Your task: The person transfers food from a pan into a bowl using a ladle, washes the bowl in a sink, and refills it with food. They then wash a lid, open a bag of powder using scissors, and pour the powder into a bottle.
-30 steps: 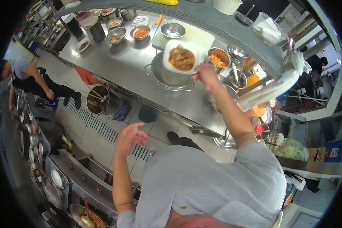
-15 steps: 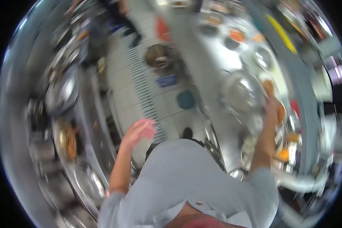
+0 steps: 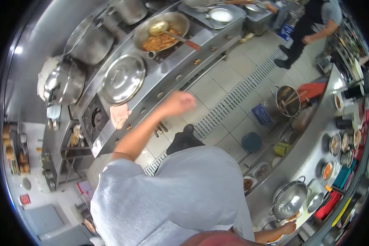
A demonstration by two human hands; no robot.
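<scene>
Wok [image 3: 162,30] of orange food up on the stove, ladle [image 3: 174,35] lying across it, long axis running from bowl at upper left to red handle at lower right. Left hand [image 3: 180,101] curled loosely, fingers together, empty, well short of it. Right hand [image 3: 289,226] low at the counter [image 3: 303,156], fingers hard to make out.

A wok [image 3: 164,30] of orange-brown food sits on the stove [image 3: 160,82] with a ladle [image 3: 170,33] resting in it. A steel lid [image 3: 123,78] lies beside it, a pink cloth [image 3: 119,115] at the stove's front edge. Another person [image 3: 311,24] stands far off.
</scene>
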